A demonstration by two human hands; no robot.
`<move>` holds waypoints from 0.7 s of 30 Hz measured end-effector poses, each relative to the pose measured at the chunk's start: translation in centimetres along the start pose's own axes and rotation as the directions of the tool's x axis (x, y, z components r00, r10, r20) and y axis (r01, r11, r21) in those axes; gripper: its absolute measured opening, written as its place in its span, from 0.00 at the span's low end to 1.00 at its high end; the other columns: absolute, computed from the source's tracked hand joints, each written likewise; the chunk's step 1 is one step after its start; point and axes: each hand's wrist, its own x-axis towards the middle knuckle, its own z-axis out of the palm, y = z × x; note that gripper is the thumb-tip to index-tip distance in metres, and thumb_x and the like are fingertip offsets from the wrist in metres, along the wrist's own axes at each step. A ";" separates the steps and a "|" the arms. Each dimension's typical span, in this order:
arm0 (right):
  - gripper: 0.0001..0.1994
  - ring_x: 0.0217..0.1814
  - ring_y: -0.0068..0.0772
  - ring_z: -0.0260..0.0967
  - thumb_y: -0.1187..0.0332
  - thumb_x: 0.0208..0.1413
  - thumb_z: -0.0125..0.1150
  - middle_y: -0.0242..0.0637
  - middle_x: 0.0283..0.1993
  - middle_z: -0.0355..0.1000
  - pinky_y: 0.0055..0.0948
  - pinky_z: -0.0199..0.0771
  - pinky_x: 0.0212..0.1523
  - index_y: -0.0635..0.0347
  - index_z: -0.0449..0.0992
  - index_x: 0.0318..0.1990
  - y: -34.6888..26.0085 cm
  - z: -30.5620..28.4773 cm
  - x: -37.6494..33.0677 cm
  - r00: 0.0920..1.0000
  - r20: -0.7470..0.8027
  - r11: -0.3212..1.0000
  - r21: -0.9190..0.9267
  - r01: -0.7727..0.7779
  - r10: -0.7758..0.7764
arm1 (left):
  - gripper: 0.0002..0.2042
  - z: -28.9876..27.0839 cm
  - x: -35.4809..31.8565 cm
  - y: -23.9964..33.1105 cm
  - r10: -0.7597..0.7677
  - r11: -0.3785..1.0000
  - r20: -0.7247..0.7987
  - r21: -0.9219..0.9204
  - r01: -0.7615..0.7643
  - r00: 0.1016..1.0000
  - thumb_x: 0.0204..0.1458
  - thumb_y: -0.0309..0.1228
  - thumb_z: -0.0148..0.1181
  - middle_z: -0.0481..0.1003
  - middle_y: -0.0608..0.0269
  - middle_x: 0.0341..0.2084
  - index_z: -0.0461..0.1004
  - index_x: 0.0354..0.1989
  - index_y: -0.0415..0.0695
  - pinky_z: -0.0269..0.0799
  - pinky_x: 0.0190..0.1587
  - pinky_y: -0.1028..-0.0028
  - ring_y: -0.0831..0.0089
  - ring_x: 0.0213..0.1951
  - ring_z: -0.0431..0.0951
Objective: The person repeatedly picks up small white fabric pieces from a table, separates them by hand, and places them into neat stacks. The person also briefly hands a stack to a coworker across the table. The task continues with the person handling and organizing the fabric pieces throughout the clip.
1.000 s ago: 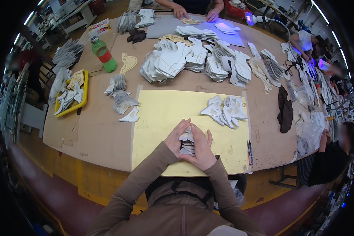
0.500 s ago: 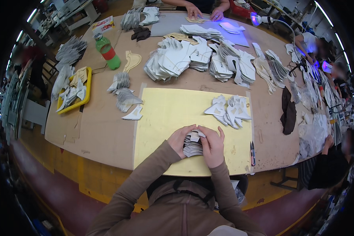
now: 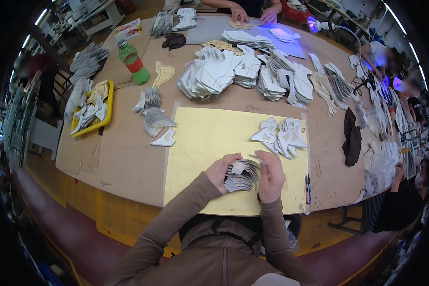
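Note:
A fanned stack of curved, grey-white cut pieces [image 3: 241, 183] stands over the yellow mat [image 3: 209, 128] in front of me. My left hand [image 3: 219, 173] is closed around the stack's left side, with the thumb toward the top. A small pale piece [image 3: 239, 167] shows on top of the stack. Just right of the stack is my right hand [image 3: 271, 177], its fingers bent over toward the pieces. Those fingertips are smeared, and whether they pinch a piece I cannot make out. Farther right on the mat lie white cut pieces with openings in them [image 3: 280, 137].
Left of the mat are small stacked pieces [image 3: 153, 119], a yellow tray [image 3: 110, 106] and a green bottle [image 3: 133, 63]. Large white piles [image 3: 207, 74] lie beyond it. A pen [image 3: 308, 189] and dark cloth [image 3: 351, 138] are at right. Another person's hands [image 3: 240, 13] work across the table.
My right hand has moved right, off the top of the stack. The stack now fans out wider on its right side, while my left hand keeps its hold.

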 end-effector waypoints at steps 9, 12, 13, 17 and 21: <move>0.21 0.51 0.43 0.68 0.85 0.43 0.51 0.44 0.50 0.69 0.36 0.67 0.53 0.64 0.71 0.48 0.7 2.2 -1.2 0.979 0.185 0.993 0.088 0.074 -0.090 | 0.53 1.0 -0.8 -1.7 0.122 0.992 -0.100 -0.013 -0.124 0.987 0.34 0.31 0.72 0.71 0.48 0.43 0.38 0.66 0.41 0.72 0.48 0.64 0.57 0.42 0.76; 0.19 0.50 0.42 0.68 0.86 0.43 0.49 0.45 0.48 0.68 0.33 0.67 0.51 0.65 0.73 0.45 -0.1 1.6 -0.9 0.997 0.042 0.985 0.160 -0.065 0.059 | 0.51 1.0 -1.0 -1.5 0.055 0.993 -0.099 -0.100 -0.065 0.994 0.34 0.31 0.73 0.71 0.49 0.44 0.43 0.66 0.42 0.71 0.48 0.64 0.58 0.42 0.76; 0.18 0.49 0.42 0.67 0.86 0.44 0.49 0.45 0.47 0.68 0.32 0.67 0.51 0.65 0.74 0.44 -0.4 1.4 -0.8 0.996 -0.049 0.990 0.126 -0.065 0.071 | 0.48 0.8 -0.9 -1.2 0.011 0.994 -0.062 -0.107 -0.017 0.998 0.34 0.31 0.72 0.71 0.50 0.44 0.47 0.64 0.42 0.71 0.47 0.64 0.57 0.42 0.75; 0.10 0.47 0.38 0.63 0.82 0.53 0.49 0.43 0.43 0.66 0.29 0.63 0.50 0.67 0.73 0.42 0.3 0.2 -0.2 0.938 -0.319 0.987 0.124 -0.103 0.138 | 0.35 -0.5 0.2 0.5 -0.010 1.000 0.038 0.002 0.010 0.999 0.34 0.30 0.71 0.71 0.52 0.44 0.63 0.55 0.42 0.71 0.46 0.64 0.56 0.43 0.74; 0.08 0.48 0.36 0.63 0.76 0.60 0.49 0.41 0.43 0.67 0.29 0.62 0.52 0.68 0.72 0.42 1.2 -0.5 0.8 0.893 -0.407 0.975 0.180 -0.126 0.191 | 0.27 -0.7 0.5 0.9 0.018 0.999 0.027 0.036 -0.019 0.999 0.33 0.26 0.70 0.71 0.52 0.42 0.70 0.47 0.40 0.72 0.44 0.67 0.57 0.42 0.75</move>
